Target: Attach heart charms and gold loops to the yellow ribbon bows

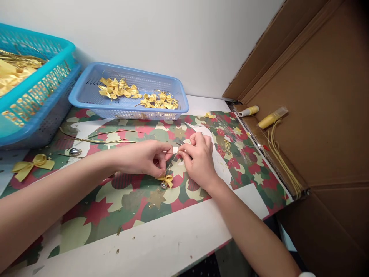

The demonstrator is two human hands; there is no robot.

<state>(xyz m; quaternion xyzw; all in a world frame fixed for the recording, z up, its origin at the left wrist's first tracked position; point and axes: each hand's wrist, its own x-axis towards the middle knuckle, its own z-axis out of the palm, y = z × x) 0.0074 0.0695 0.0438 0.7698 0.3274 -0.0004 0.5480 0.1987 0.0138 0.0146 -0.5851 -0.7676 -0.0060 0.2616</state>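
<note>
Near the middle of the patterned table covering [100, 206], my left hand [150, 157] has its fingers closed on a thin gold cord [172, 161]. A small yellow bow [167, 180] with a silver bell [163, 185] hangs at the lower end of this cord, just below my left fingertips. My right hand [199, 157] pinches the cord's upper part, close to my left fingers. Something dark and pointed [180, 143] shows by the right fingertips; most of it is hidden.
A blue basket [129, 109] of yellow bows stands behind my hands, and a teal basket [37, 94] at the left. Loose gold cords [100, 141], another bell [75, 151] and a bow [33, 166] lie left. Cardboard [311, 96] rises at the right.
</note>
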